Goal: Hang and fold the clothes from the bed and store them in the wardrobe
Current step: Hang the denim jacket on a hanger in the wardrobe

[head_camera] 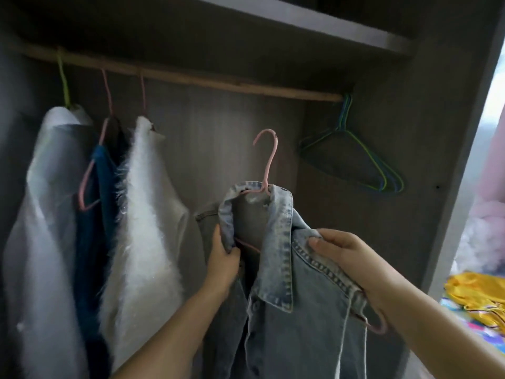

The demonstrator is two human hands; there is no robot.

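A faded blue denim jacket (pixel 295 318) sits on a pink hanger (pixel 269 160) in front of the open wardrobe. My left hand (pixel 222 258) grips the jacket's left collar and the hanger arm under it. My right hand (pixel 352 258) holds the right shoulder of the jacket over the hanger's other end. The hanger's hook points up, below the wooden rail (pixel 218 80) and apart from it. Yellow clothes (pixel 478 294) lie on the bed at the far right.
On the rail's left part hang a pale coat (pixel 46 214), a dark blue garment (pixel 95 214) and a white fluffy garment (pixel 144 214). Several bare green and blue hangers (pixel 363 160) hang at the rail's right end. A shelf (pixel 314 23) runs above.
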